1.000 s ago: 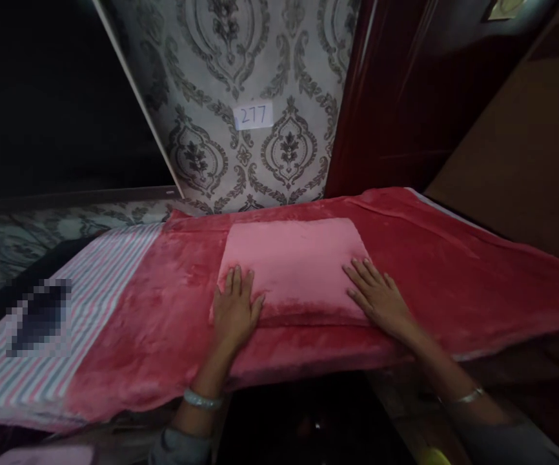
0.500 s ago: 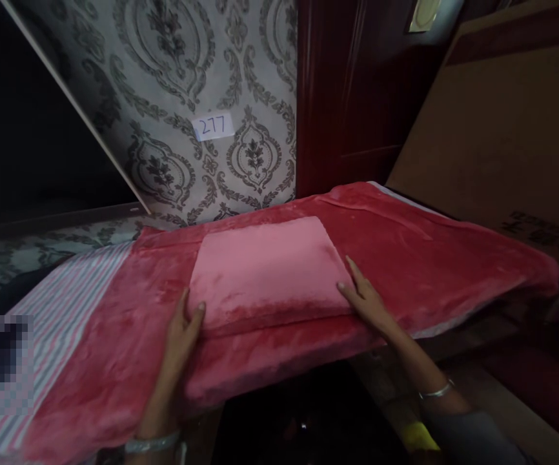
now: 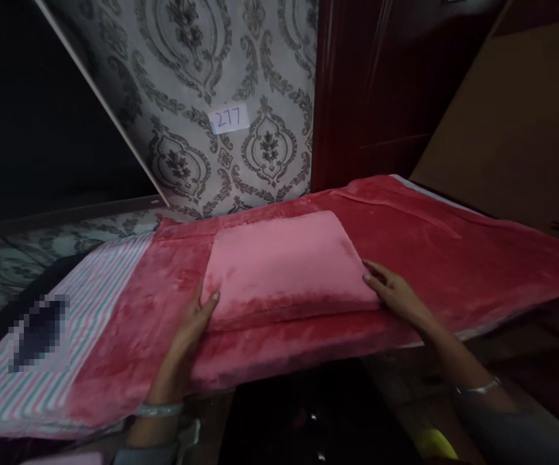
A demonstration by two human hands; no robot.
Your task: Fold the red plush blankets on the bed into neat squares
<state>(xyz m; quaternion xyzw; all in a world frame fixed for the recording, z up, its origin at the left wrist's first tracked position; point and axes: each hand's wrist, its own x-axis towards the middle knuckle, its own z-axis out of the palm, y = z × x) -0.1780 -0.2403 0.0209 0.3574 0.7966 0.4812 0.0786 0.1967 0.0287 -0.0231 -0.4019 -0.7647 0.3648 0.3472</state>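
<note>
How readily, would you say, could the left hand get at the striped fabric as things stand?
Quite readily, probably yes: the left hand is at the left side of the pink bundle, and only red cloth seems to lie between it and the striped fabric.

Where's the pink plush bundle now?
In the head view, the bundle lies near picture centre, on the red cover, between the left hand and right hand.

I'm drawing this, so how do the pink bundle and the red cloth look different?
The pink bundle looks paler; the red cloth looks deeper red. The bundle is smaller; the cloth reaches well beyond it. The bundle lies on top; the cloth is spread underneath. Both look soft and fuzzy.
</note>
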